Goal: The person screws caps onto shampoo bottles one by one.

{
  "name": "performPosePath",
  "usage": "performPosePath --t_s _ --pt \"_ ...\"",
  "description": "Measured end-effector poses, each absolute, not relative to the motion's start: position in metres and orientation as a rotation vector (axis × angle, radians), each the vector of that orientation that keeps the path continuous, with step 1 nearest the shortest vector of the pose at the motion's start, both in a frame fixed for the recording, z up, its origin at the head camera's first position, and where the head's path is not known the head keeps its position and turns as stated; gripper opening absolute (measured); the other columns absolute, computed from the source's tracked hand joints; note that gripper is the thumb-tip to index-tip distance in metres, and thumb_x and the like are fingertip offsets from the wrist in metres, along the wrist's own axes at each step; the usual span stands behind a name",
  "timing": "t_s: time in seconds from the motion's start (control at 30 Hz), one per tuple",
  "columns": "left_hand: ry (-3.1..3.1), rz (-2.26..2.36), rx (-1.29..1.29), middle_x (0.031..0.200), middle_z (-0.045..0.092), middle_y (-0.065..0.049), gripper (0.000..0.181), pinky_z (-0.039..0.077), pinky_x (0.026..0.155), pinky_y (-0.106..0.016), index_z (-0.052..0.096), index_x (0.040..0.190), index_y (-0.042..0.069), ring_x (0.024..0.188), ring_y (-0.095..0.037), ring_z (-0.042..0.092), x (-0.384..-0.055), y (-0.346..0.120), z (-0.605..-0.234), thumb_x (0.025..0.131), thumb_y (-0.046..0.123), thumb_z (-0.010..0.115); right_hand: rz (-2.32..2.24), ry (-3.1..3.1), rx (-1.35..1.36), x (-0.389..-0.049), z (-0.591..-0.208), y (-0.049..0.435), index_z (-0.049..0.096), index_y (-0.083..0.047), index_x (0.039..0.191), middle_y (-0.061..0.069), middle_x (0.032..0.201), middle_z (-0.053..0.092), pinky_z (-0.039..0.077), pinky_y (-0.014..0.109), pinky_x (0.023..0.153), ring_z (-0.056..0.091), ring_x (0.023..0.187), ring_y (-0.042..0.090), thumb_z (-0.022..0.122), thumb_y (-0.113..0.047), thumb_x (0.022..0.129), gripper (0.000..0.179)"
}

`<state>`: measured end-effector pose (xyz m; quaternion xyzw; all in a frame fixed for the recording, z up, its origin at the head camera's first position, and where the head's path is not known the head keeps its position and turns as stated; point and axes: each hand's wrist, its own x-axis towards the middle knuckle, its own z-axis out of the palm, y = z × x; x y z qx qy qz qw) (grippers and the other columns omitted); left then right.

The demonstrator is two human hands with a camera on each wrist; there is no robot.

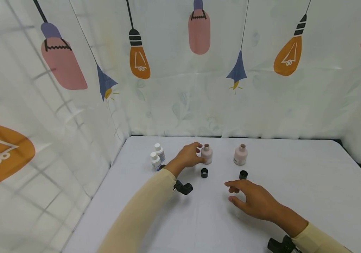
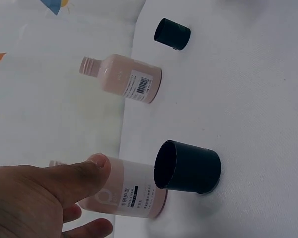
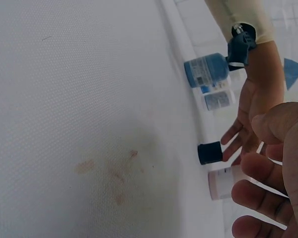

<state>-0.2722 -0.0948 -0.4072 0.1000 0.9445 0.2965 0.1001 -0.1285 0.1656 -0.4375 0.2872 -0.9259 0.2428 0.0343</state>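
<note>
Mid-frame I see the left hand loosely spread by a pink bottle; lower right, the right hand, relaxed, empty.

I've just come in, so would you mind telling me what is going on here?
A person is working with both hands at a white table. Their left hand is at the left pink bottle, though whether it touches is hard to tell. The right hand hovers, holding nothing, near the right black cap. The right pink bottle stands untouched. Both pink bottles are uncapped, and the left black cap is also on the table.
</note>
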Motion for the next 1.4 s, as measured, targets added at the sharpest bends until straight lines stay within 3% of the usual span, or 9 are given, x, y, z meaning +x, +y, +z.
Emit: performPosePath --t_s 0.63,0.97,1.23,1.4 --pt "2.794 0.957 0.275 0.127 0.067 -0.012 0.07 0.05 0.097 -0.045 0.052 0.146 0.01 0.113 -0.027 0.063 -0.278 -0.088 -0.423 0.088 0.033 0.084 0.744 -2.863 0.859 -0.128 -0.438 0.165 0.063 -0.024 0.135 -0.018 0.106 0.065 0.054 0.03 0.076 0.062 0.097 0.003 0.08 -0.025 0.091 0.047" --pt "2.774 0.996 0.282 0.132 0.065 -0.012 0.07 0.047 0.102 -0.046 0.05 0.149 0.013 0.119 -0.027 0.061 -0.281 -0.085 -0.429 0.09 0.032 0.082 0.753 -2.879 0.85 -0.13 -0.439 0.165 0.063 -0.023 0.135 -0.018 0.107 0.065 0.054 0.03 0.076 0.061 0.097 0.003 0.079 -0.026 0.092 0.046" --pt "2.77 1.023 0.285 0.129 0.066 -0.013 0.066 0.05 0.097 -0.044 0.053 0.146 0.01 0.114 -0.026 0.062 -0.281 -0.085 -0.43 0.091 0.032 0.081 0.755 -2.867 0.863 -0.13 -0.44 0.166 0.063 -0.023 0.134 -0.016 0.107 0.066 0.054 0.031 0.076 0.061 0.097 0.004 0.079 -0.025 0.092 0.046" --pt "2.757 1.039 0.332 0.132 0.066 -0.013 0.065 0.049 0.1 -0.042 0.053 0.146 0.008 0.12 -0.026 0.062 -0.28 -0.084 -0.428 0.091 0.03 0.081 0.746 -2.868 0.864 -0.13 -0.44 0.167 0.063 -0.022 0.134 -0.017 0.106 0.066 0.054 0.031 0.076 0.062 0.097 0.004 0.079 -0.025 0.092 0.045"
